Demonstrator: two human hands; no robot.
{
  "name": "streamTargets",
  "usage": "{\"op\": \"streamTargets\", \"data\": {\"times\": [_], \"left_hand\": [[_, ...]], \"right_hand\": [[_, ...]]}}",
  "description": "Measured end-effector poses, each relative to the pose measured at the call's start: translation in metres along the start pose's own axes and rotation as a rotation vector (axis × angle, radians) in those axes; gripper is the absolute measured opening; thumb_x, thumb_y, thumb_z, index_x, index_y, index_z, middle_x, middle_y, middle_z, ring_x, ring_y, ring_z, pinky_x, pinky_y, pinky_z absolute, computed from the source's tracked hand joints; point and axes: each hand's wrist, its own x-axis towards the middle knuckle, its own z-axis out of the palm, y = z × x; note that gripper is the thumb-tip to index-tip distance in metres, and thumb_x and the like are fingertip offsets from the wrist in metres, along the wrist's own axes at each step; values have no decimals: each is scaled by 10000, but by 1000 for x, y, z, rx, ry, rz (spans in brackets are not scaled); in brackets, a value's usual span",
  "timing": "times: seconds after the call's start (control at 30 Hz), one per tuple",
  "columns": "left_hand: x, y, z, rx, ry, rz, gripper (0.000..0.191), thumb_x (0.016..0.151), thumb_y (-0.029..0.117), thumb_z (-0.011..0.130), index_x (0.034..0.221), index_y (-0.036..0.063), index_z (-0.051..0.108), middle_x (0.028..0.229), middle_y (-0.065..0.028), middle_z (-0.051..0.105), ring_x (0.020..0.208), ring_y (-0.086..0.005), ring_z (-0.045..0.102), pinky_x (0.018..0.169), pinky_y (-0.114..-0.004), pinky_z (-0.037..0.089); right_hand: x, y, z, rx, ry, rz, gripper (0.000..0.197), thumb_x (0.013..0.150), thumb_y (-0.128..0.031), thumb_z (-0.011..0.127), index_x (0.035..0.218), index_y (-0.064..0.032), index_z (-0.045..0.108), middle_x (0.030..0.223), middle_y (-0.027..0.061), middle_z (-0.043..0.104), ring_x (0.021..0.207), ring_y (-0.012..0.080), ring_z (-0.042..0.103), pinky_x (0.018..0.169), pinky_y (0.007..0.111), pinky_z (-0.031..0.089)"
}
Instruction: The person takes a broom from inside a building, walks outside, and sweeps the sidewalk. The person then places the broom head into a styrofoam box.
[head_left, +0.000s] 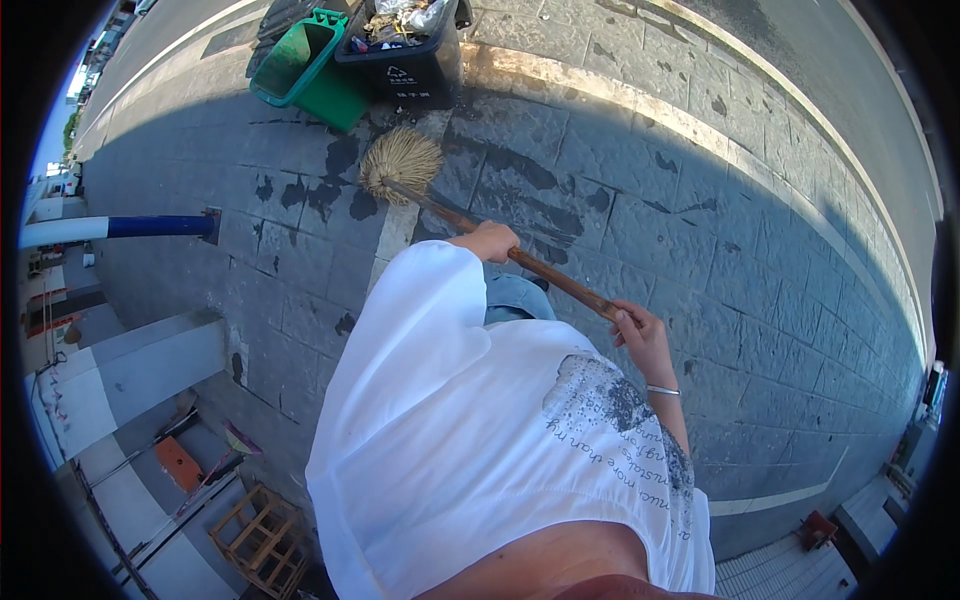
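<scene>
A string mop with a pale cotton head (401, 159) rests on the stone paving. Its wooden handle (566, 282) runs diagonally back across the front of my body. My left hand (493, 240) is wrapped around the handle partway along, nearer the mop head. Up at the handle's top end, my right hand (639, 332) grips it, with a bracelet on that wrist. Just beyond the mop head stand a tilted green bin (341, 94), its inside visible, and a black wheeled bin (409, 79) filled with rubbish.
A blue-and-white pole (120, 227) rises from the pavement on the left. Nearer me are a white pillar (161, 367) and a wooden slatted rack (262, 536). Dark wet patches (532, 176) mark the paving. A pale kerb strip (600, 88) and road lie beyond.
</scene>
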Motion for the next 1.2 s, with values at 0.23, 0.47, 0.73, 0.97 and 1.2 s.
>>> {"op": "streamTargets", "data": {"times": [0.23, 0.47, 0.73, 0.97, 1.2], "left_hand": [[-10, 21, -29, -16, 298, 34, 211, 676, 254, 677, 829, 124, 611, 838, -81, 636, 872, -276, 596, 752, -415, 441], [17, 81, -38, -150, 288, 294, 238, 679, 295, 674, 810, 117, 584, 808, -107, 626, 813, -308, 598, 707, -427, 462], [9, -33, -14, 157, 67, -50, 226, 669, 241, 684, 870, 164, 616, 857, -66, 638, 867, -254, 598, 733, -422, 423], [-3, 75, -36, -59, 305, 205, 237, 681, 270, 695, 851, 136, 599, 809, -90, 628, 841, -280, 590, 699, -409, 432], [22, 86, 0, -69, -88, 249, 262, 665, 332, 709, 782, 126, 598, 791, -106, 628, 786, -310, 590, 662, -398, 450]], "right_hand": [[-14, 6, -43, 76, 69, -81, 249, 880, -135, 517, 1044, 38, 588, 659, 33, 566, 554, 71, 503, 487, 211, 414], [-70, -6, -79, 123, 381, -127, 249, 896, -157, 466, 927, 31, 625, 586, 35, 551, 497, 80, 498, 455, 211, 395], [9, 14, 25, 307, -24, -55, 272, 906, -171, 477, 1080, 17, 570, 744, 54, 598, 627, 101, 559, 601, 223, 465], [-59, 8, -71, 230, 410, -114, 207, 895, -163, 495, 916, 21, 588, 689, 50, 603, 586, 81, 552, 526, 206, 445], [-108, 3, -31, -198, 603, -169, 170, 843, -165, 559, 810, -3, 597, 505, 84, 498, 424, 152, 447, 430, 274, 345]]}}
